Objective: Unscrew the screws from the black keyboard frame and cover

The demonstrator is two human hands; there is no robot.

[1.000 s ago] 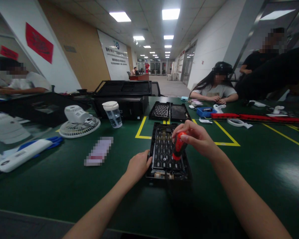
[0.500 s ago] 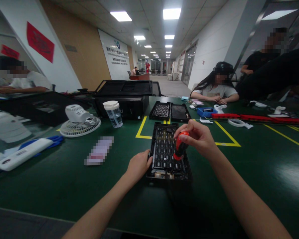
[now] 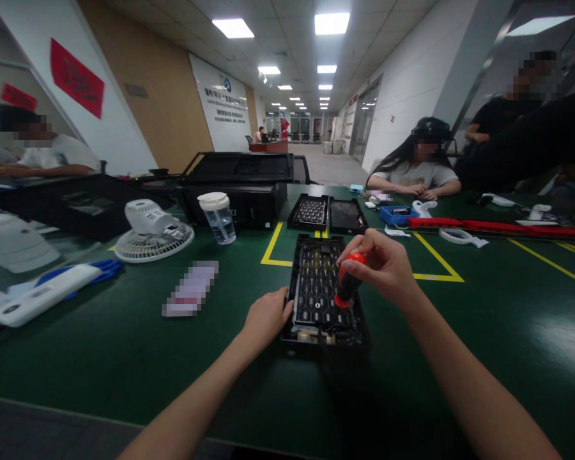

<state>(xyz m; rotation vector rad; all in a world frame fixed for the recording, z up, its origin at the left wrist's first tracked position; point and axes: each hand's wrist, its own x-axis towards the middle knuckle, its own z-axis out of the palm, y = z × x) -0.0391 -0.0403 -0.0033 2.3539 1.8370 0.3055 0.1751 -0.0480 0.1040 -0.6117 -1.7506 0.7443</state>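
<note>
A black tray-like case (image 3: 311,281) with rows of small oval cells lies on the green table. My right hand (image 3: 381,262) is closed on the top of a red and black screwdriver (image 3: 349,280), tilted slightly, its lower end over the right side of the case; its tip is hidden. My left hand (image 3: 268,313) grips the left edge of the case, the fingers partly hidden behind that edge. A tiny light ring-like part (image 3: 317,305) shows on the cells near the lower middle.
Behind the case lies an open black box (image 3: 309,212) with small parts. To the left are a clear bottle (image 3: 222,223), a white fan (image 3: 153,233) and a phone (image 3: 191,289). A blue tray (image 3: 397,216) stands at right. People sit beyond.
</note>
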